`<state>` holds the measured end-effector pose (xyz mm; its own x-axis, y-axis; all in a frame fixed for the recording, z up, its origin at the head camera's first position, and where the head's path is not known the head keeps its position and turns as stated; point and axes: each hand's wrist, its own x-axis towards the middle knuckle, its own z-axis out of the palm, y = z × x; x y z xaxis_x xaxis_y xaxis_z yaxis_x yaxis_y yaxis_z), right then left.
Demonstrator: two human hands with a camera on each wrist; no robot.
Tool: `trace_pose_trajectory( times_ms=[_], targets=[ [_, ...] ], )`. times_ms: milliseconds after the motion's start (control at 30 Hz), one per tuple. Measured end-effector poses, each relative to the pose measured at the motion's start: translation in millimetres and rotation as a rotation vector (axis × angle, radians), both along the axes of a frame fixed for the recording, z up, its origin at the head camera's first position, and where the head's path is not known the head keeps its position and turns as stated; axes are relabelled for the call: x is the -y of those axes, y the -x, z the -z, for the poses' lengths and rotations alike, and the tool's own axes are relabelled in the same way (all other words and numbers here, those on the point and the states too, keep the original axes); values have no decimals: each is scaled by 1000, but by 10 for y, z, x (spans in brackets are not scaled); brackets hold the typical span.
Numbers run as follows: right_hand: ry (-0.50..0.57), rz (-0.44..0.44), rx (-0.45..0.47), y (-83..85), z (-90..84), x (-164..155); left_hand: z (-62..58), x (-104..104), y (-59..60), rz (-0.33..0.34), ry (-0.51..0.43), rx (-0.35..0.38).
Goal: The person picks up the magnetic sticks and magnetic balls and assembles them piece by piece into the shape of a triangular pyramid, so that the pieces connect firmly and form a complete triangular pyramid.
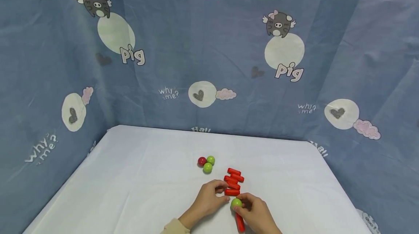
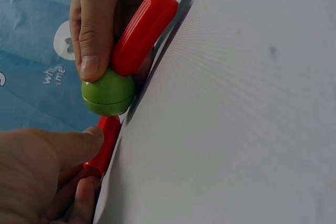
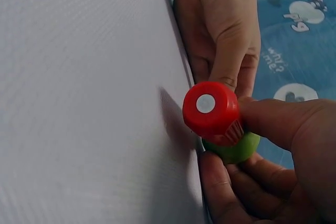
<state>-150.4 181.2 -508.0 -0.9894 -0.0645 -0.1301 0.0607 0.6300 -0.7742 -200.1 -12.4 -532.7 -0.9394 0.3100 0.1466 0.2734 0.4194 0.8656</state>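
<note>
My right hand (image 1: 258, 214) pinches a green ball (image 1: 236, 203) between thumb and fingers. A red rod (image 1: 240, 223) is joined to that ball and points toward me. In the right wrist view, the rod's end shows a pale round disc (image 3: 206, 104). My left hand (image 1: 209, 198) is at the left of a column of red rods, its thumb and fingers spread around the left end of the nearest rod (image 1: 232, 192). The left wrist view has the left thumb (image 2: 86, 142) overlapping this rod, with the green ball close beyond it.
Several more red rods (image 1: 234, 178) lie in a staggered column beyond the left hand. Farther off, a red ball (image 1: 202, 161) and two green balls (image 1: 207, 167) sit in a cluster on the white-covered table (image 1: 147, 175). A blue patterned cloth (image 1: 196, 44) hangs around the table.
</note>
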Motion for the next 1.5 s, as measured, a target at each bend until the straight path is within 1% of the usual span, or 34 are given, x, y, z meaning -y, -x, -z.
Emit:
trace_pose_trajectory(
  times_ms=[167,333,600,767,967,1100,1200,1367,1500],
  targets=[
    [-40,25,-17,6,-20,-29,-6,-24,42,21,15,-6],
    [-26,36,-13,-6,-18,-53,8,-37,36,44,19,-44],
    [-2,51,13,-3,-15,-48,69,-63,70,34,31,-98],
    [-3,47,10,0,-8,-58,65,-68,73,39,20,-108],
    [22,44,11,21,11,-74,40,-67,74,40,35,-107],
    [20,42,11,41,27,-87,34,-65,83,34,50,-92],
    [10,38,8,48,26,-94,36,-64,87,33,47,-88],
    [25,20,9,45,8,-100,37,-57,97,35,30,-85],
    [27,18,6,44,10,-100,27,-42,102,43,15,-61]
  ],
)
